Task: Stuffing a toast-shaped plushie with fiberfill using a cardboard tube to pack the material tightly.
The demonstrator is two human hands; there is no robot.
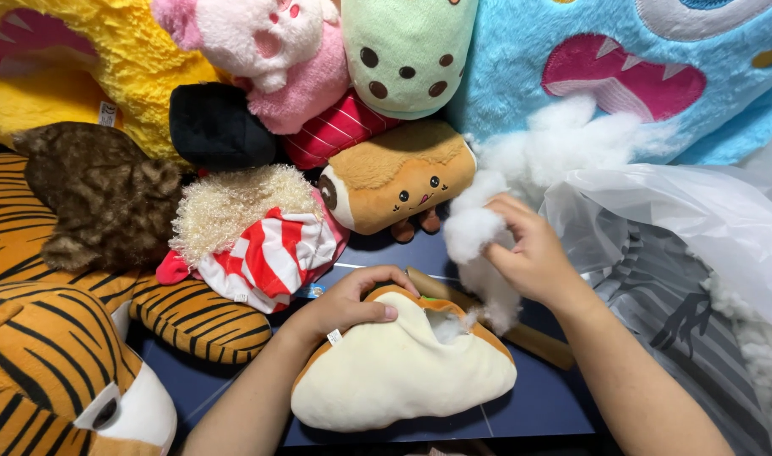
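A blue monster plush (622, 76) fills the far right, and a tiger plush (56, 338) lies at the near left. A clear bag (681, 211) with white stuffing sits at the right. In the near middle, on the dark table (555, 397), lies a cream plush (403, 367), flat, with an open seam at its far edge. The left hand (352, 304) grips its far edge, fingers closed on the fabric. The right hand (529, 253) pinches a tuft of stuffing (474, 232) just above the seam. A wooden stick (529, 338) lies behind the plush.

Bright, even light; sharp, soft shadows.
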